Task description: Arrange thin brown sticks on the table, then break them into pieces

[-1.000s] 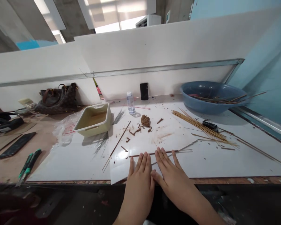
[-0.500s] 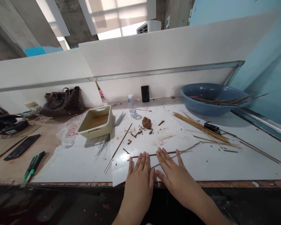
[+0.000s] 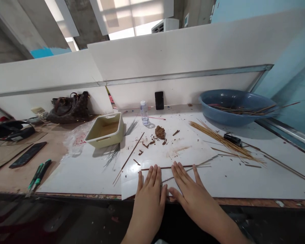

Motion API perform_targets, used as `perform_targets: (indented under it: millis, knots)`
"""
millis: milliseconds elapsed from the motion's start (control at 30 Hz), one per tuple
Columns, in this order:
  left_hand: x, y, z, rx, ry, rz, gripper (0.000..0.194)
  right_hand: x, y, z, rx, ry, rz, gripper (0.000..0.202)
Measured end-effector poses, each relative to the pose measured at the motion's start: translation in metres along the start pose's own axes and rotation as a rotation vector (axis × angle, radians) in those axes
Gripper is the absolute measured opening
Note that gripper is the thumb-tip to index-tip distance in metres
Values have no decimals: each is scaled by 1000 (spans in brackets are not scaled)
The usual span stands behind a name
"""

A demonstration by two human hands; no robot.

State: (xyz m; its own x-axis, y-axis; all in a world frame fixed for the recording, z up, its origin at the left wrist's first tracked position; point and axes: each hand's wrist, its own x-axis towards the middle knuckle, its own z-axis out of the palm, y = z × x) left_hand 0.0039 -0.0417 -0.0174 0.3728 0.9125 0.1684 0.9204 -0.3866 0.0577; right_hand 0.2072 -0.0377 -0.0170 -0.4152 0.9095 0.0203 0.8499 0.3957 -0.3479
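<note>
Item 1: brown rod [image 3: 167,167], qty 1, thin, laid approx. crosswise on white sheet [image 3: 131,187] near table's front edge. Covered in part by fingertips of L hand [image 3: 147,203] and R hand [image 3: 194,195]; ends left exposed at either side.

Grip: 2 hands, palms down, fingers extended, thumbs apart from each other. Nothing is clasped; rod is only touched from above, pressed lightly by the look of it. Pressure can't be confirmed.

Item 2: brown rod w/ paler bare tail [image 3: 131,151], qty 1, laid at a slant, L of item 1, untouched.

Item 3: clay lump [image 3: 160,132], qty 1, set beyond hands; crumbs and short bits [image 3: 145,145] scattered nearby.

Item 4: grey twisted strand [image 3: 207,161], run under or beside R hand; exact contact can't be told.

Item 5: tan sticks [image 3: 217,138], 1 loose bundle, R side, w/ black tool [image 3: 232,139] on top. More sticks held in blue basin [image 3: 226,118].

Item 6: tub [image 3: 104,140], liquid inside, L side; wires [image 3: 113,154] beside it.

Status (judged): work part done. Item 2 seems shaped, perhaps coated; item 1 seems well formed along its visible length, evenness under fingers hidden. Unused stock: most of tan bundle, seemingly uncoated, plus clay lump. Exact no. of finished pcs. can't be given.
</note>
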Motion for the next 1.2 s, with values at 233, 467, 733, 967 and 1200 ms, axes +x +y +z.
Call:
perform_targets:
  millis: [233,467,733,967,1200]
  knots:
    - [39,1,-7,-39,-45,-129,55,39,0,-20,-44,-20,83,76]
    - [-4,-1,5,2,41,-18,57,-6,4,6,-20,32,-9,72]
    - [38,-3,-8,-24,-37,-117,53,41,6,-29,-48,-64,77,73]
    - [-3,-6,2,1,24,-48,57,-3,9,-10,-16,-24,4,74]
    - [43,-6,-9,-27,-44,-160,56,41,12,-29,-54,-84,89,77]
